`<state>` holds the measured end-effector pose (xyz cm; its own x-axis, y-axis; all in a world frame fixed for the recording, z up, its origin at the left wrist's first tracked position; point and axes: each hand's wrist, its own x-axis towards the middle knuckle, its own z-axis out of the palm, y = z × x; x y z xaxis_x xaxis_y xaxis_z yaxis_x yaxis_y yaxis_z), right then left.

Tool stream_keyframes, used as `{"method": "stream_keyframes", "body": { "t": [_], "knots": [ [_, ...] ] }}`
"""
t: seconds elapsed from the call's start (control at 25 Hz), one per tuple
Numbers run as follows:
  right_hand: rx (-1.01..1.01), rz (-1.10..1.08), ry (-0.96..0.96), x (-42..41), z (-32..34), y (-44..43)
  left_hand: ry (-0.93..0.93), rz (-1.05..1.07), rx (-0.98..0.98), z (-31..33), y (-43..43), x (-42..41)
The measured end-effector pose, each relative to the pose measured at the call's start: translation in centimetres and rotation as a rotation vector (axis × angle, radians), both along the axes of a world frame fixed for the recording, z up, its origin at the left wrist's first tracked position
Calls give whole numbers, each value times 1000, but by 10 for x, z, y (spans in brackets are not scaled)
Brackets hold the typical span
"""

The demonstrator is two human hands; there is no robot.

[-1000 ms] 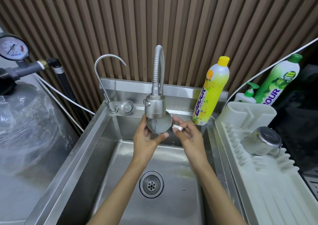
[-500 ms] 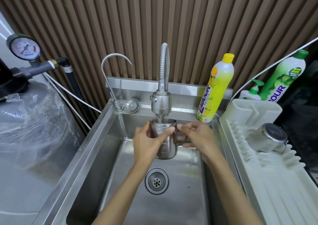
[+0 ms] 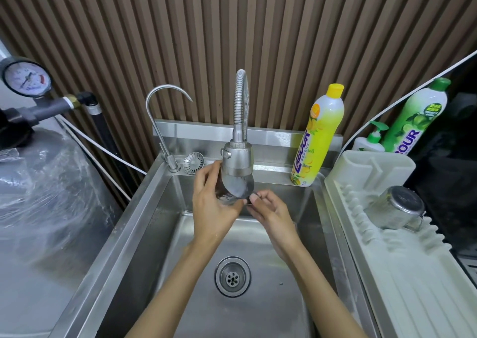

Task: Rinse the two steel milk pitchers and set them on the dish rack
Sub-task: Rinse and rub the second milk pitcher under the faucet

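Over the sink (image 3: 144, 224), our left hand (image 3: 214, 208) wraps the tilted steel pitcher (image 3: 236, 189) right under the faucet head (image 3: 237, 160). Our right hand (image 3: 271, 212) pinches its handle. At the dish rack's (image 3: 402, 268) back right, the second pitcher (image 3: 395, 211) lies.

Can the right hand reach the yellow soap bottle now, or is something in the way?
Probably not at once: the right hand is holding the pitcher handle under the faucet. The path to the yellow bottle itself looks clear.
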<state>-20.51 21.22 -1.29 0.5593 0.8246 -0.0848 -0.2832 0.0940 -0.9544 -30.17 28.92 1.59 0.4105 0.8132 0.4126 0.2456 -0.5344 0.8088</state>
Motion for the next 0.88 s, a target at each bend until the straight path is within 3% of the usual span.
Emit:
{"method": "stream_keyframes", "body": {
  "t": [0.12,0.2,0.36,0.44,0.52,0.6,0.72,0.8,0.88],
  "knots": [
    [-125,-34,-25,0,9,-2,153,153,-105,2,-3,-4],
    [-293,-133,-200,4,20,-5,229,168,-268,-5,-5,-3],
    [-562,-259,-807,11,41,-13,-79,-154,-746,-27,-5,2],
    [-514,-280,-876,7,43,-13,-195,-253,-823,-33,-5,9],
    [-332,-276,-669,7,36,-12,-307,-273,-804,-32,-4,14],
    [-141,-189,-314,9,22,-11,-320,-215,-678,-29,2,18],
    [36,-45,154,5,-6,-7,-89,-83,-342,-14,4,14],
    [48,-7,269,1,-13,-6,72,19,-206,-2,0,7],
    [-80,-4,152,1,-4,-7,226,123,-182,6,-3,0]
  ]
}}
